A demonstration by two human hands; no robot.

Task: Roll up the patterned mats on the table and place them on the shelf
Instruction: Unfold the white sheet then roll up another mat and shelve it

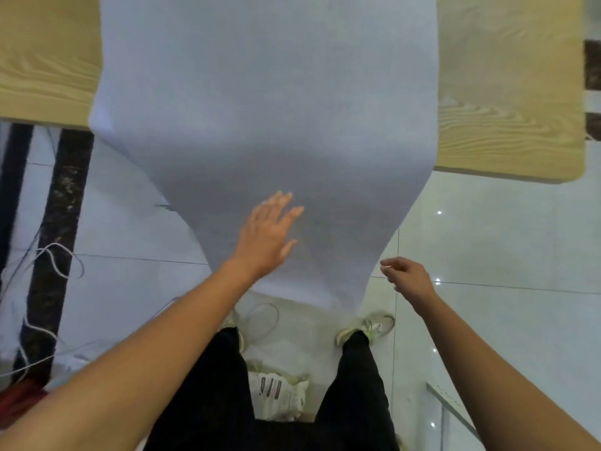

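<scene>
A long pale grey mat [266, 92] lies over the wooden table [507, 118] and hangs off its near edge down toward the floor, its plain underside facing me. My left hand [266, 236] lies flat against the hanging part with fingers straight and spread. Beside the mat's lower right edge, my right hand [408, 275] hovers with fingers loosely curled, and I cannot tell whether it touches the mat. No pattern shows on the visible side.
Glossy white floor tiles [504, 239] lie below. Dark table legs [55, 222] and loose white cords [55, 262] are at the left. A printed white bag [276, 392] sits between my feet, and a glass-edged object [455, 408] is at the lower right.
</scene>
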